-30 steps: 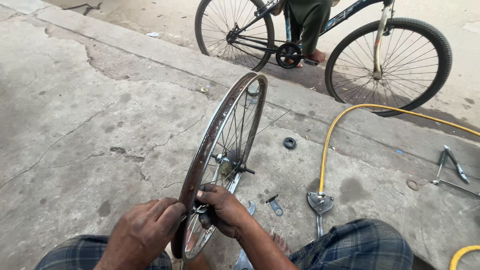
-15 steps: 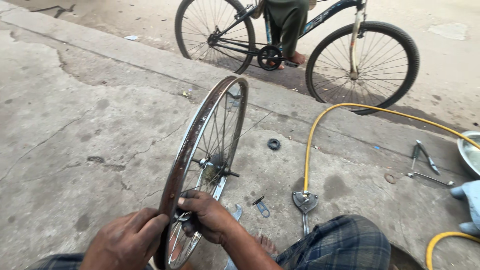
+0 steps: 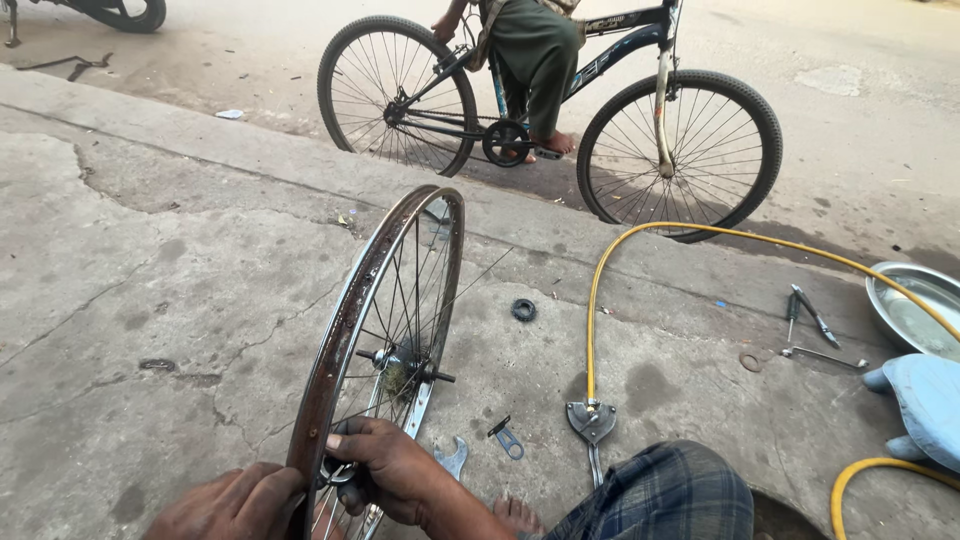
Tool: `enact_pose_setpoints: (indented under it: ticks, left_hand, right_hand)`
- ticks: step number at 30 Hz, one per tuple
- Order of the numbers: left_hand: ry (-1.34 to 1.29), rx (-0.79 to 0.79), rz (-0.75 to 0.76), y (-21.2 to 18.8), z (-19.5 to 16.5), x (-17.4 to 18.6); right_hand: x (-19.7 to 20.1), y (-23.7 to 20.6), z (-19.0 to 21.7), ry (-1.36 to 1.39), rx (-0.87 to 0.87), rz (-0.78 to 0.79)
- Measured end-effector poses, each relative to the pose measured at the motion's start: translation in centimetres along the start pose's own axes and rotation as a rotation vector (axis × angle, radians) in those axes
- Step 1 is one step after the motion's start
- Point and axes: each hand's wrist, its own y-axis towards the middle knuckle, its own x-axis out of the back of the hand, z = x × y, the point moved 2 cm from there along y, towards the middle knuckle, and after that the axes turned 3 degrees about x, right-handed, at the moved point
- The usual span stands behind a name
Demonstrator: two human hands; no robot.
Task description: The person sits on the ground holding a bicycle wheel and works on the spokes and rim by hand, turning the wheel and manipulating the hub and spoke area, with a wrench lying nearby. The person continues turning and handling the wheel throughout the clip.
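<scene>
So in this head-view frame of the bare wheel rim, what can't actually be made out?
- Left hand: cut off by the bottom edge; its grip is unclear.
- Small part at the right hand: hidden by fingers and the wheel rim.
- Cyclist on the bicycle: upper body cut by the top edge.
- Metal basin: cut by the right edge.

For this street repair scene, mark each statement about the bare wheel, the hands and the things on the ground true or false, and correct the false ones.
1. The rusty spoked bicycle wheel rim stands upright. True.
2. Both hands grip it: left hand, right hand. True.
3. The yellow hose is coiled around the wheel. False: it lies apart, on the concrete.
4. The small black ring hangs on the axle. False: it lies on the ground.
</scene>
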Motion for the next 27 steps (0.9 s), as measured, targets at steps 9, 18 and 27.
enact_pose_setpoints:
  ticks: [9,18,27]
  left_hand:
    - [0.016,-0.053,0.152,0.6,2.4,-2.4]
    - [0.056,-0.024,0.056,-0.7,2.3,-3.2]
    - [-0.126,-0.244,-0.194,0.2,-1.8,1.6]
  right_hand:
    - [0.6,0.0,-0.8,0.007,0.028,0.037]
    - [0.5,-0.1,-0.6,0.016,0.008,0.027]
    - [0.6,-0.3,-0.1,-0.155,0.078,-0.007]
